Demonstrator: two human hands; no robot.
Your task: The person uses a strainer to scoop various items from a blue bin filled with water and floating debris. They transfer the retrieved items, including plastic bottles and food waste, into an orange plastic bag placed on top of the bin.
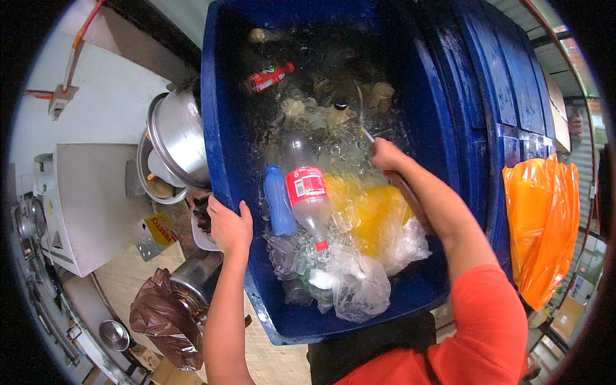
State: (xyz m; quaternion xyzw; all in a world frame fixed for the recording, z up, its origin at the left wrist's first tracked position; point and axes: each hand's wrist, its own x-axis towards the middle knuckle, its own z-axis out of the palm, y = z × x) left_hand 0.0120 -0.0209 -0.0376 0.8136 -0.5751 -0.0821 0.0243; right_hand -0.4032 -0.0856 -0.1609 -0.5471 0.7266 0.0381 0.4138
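Observation:
A large blue plastic bin (256,314) fills the middle, with clear, rippled water or ice and floating items inside. My left hand (231,224) grips its left rim, thumb inside and fingers over the outer side. Inside the bin, my right hand (388,156) is closed around a thin, pale rod-like tool (367,135); its slender curved end reaches away into the contents, and its kind is unclear. Nearby lie a clear plastic bottle (307,186) with a red label and cap, a blue bottle (278,202), a yellow bag (378,218) and clear plastic bags (359,292).
A red-labelled bottle (269,77) floats toward the far left of the bin. Left of it stand a metal pot (183,135), a brown plastic bag (163,314) and a white cabinet (109,199). An orange plastic bag (542,224) hangs at right beside blue ribbed plastic (513,77).

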